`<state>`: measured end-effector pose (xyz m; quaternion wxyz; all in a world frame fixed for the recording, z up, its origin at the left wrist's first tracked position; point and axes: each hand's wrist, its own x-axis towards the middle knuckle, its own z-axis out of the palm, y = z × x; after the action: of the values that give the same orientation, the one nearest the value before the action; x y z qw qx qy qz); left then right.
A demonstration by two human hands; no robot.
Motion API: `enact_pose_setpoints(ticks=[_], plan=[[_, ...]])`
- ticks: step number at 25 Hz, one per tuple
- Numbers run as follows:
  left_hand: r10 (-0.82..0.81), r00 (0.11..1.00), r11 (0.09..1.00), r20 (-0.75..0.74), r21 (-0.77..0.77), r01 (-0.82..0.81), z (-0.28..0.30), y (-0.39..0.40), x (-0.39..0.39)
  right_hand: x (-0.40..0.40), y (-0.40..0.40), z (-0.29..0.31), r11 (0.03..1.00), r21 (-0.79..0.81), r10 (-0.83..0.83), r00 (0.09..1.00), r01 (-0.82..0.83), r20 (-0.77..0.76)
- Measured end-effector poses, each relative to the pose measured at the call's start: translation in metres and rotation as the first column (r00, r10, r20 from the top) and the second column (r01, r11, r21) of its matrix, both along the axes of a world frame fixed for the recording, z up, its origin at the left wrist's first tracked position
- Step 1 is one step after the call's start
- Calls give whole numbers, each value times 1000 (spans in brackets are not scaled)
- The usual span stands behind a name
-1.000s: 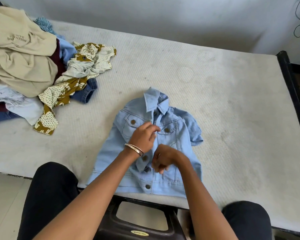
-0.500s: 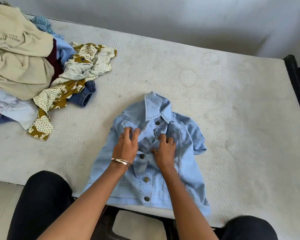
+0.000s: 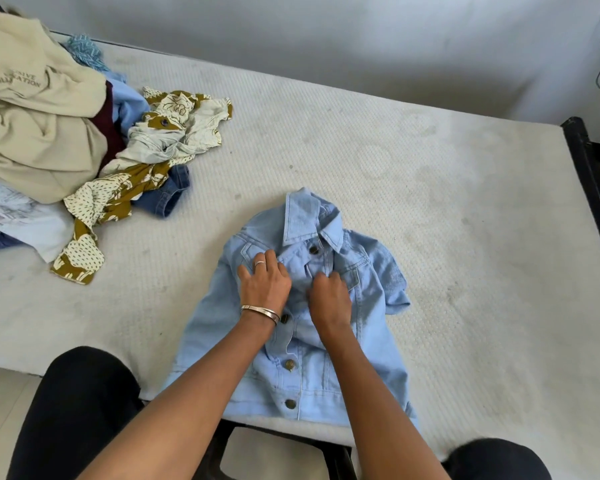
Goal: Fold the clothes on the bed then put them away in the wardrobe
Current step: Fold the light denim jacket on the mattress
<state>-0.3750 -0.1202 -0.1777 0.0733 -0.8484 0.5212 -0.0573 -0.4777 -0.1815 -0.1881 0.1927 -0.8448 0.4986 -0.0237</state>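
Observation:
A small light-blue denim jacket (image 3: 371, 341) lies front-up on the white mattress (image 3: 465, 237), collar pointing away from me, hem at the near edge. Both hands rest on its chest, side by side. My left hand (image 3: 265, 284), with a ring and a metal bangle, pinches the left front panel near the pocket. My right hand (image 3: 329, 299) has its fingers curled into the placket fabric beside the upper buttons. Two lower buttons look fastened; whether the upper ones are is hidden by my hands.
A heap of unfolded clothes (image 3: 49, 133) fills the far left of the bed: a beige top, a mustard-and-cream print, dark denim, white cloth. The black bed frame (image 3: 589, 174) runs along the right. A dark stool (image 3: 291, 452) stands between my knees.
Both hands have moved up the jacket from the mid buttons to the chest. The head view has shifted slightly, and the jacket's hem now lies flatter at the near edge.

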Motion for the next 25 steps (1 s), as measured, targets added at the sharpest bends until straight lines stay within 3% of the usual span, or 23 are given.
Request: enact_pose_setpoints(ticks=[5, 7, 8, 10, 12, 14, 15, 20, 23, 25], plan=[[22, 993, 992, -116, 125, -8, -6, -5, 4, -30, 4, -17, 993, 90, -71, 997, 75, -42], [32, 988, 996, -148, 83, -20, -2, -7, 6, -28, 7, -14, 984, 109, -145, 989, 143, 12], [85, 968, 996, -234, 48, -76, 1, -8, 7, -25, 7, -10, 975, 118, -198, 978, 189, 70], [230, 822, 956, -520, -36, -290, 12, -9, 10, -19, 7, 0, 950, 127, -307, 926, 285, 221], [229, 557, 870, -799, -88, -485, 23, -12, 7, -13, 9, 11, 906, 205, -421, 834, 370, 357], [169, 300, 788, -939, -54, -613, 35, -15, 2, -9, 12, 26, 817, 396, -570, 684, 418, 455], [136, 220, 763, -966, -40, -645, 37, -15, 0, -8, 15, 33, 773, 477, -628, 614, 419, 478], [73, 58, 746, -996, 16, -666, 47, -9, -3, -18, 22, 59, 740, 599, -666, 460, 307, 587], [80, 41, 752, -996, 33, -658, 52, -6, -7, -20, 19, 58, 716, 653, -679, 461, 245, 571], [84, 89, 768, -992, 8, -641, 51, -5, -10, -19, 20, 52, 760, 587, -631, 532, 279, 565]])
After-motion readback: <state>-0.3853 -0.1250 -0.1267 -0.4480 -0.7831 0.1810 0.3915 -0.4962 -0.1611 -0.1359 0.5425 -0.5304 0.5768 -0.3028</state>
